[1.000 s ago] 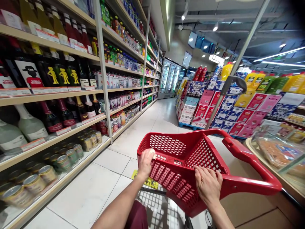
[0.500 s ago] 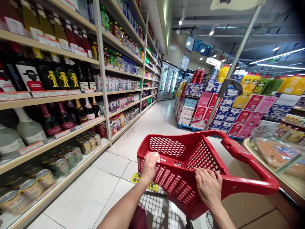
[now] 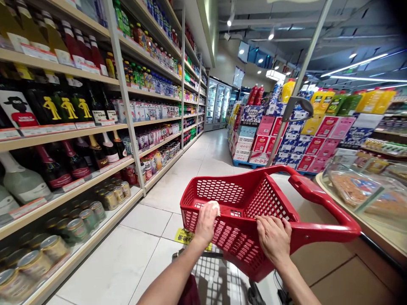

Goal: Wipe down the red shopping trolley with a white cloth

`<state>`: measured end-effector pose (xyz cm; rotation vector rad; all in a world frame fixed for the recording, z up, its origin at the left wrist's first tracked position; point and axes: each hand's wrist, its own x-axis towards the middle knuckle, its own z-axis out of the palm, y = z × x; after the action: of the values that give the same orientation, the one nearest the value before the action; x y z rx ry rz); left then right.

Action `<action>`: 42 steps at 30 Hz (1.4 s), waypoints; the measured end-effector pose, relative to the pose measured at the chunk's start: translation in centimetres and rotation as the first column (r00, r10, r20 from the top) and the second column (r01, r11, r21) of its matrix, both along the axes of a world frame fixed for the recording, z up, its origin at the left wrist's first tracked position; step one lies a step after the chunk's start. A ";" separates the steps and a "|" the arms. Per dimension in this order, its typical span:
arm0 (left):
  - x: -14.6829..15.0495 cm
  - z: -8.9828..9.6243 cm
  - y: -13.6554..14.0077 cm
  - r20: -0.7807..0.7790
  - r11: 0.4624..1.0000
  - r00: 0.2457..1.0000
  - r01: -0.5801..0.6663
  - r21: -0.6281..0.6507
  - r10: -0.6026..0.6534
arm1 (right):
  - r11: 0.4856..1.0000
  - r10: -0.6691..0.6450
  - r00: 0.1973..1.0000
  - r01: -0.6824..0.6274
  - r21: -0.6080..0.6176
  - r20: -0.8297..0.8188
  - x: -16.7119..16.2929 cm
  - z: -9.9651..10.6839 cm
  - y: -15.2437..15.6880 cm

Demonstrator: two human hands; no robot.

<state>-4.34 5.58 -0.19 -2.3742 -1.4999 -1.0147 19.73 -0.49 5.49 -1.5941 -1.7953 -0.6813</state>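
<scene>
A red plastic shopping cart (image 3: 241,245) with a perforated basket stands in front of me, its handle towards the right. My left hand (image 3: 205,222) is closed around a small white cloth or tissue (image 3: 216,207), pressing it against the basket's near rim. Most of that white wad is hidden by the fingers. Further right along the same rim, my right hand (image 3: 274,237) grips the edge, fingers folded over the top and the thumb side out of sight.
Drink shelves (image 3: 127,114) line the left side, with cans (image 3: 78,228) on the bottom. Stacked cartons (image 3: 263,131) and juice bottles stand ahead right. A counter with packaged food (image 3: 356,190) borders the cart's right side. Tiled floor (image 3: 152,182) runs between; a yellow floor sign (image 3: 182,236) lies beneath the cart.
My left hand with the white wad has slid a little to the right along the basket rim. The right hand keeps its grip. The surroundings have shifted left in view.
</scene>
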 end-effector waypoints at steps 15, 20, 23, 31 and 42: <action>2.3 0.4 1.1 0.027 0.978 0.988 0.149 0.148 -0.155 | 0.998 0.054 0.998 -0.055 0.012 0.045 0.3 0.5 -0.3; -0.7 0.5 2.0 0.159 0.983 0.987 -0.048 0.177 0.020 | 1.000 0.010 1.000 -0.010 0.003 -0.014 -0.2 1.1 -0.1; 1.3 0.5 1.5 0.092 0.980 0.990 0.092 0.179 -0.109 | 1.000 -0.019 0.999 0.019 -0.002 -0.047 -0.5 1.3 0.2; -0.9 0.6 3.1 0.236 0.979 0.972 -0.056 0.198 0.008 | 0.992 -0.125 0.992 0.125 -0.007 -0.015 2.9 3.1 0.4; 1.9 0.6 2.4 0.160 0.973 0.981 0.075 0.217 -0.112 | 0.996 -0.083 0.995 0.084 0.010 -0.062 2.8 2.9 -0.1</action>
<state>-2.41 7.97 0.39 -2.2763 -1.2668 -1.3580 22.49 -0.56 8.35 -1.6717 -1.6849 -0.6728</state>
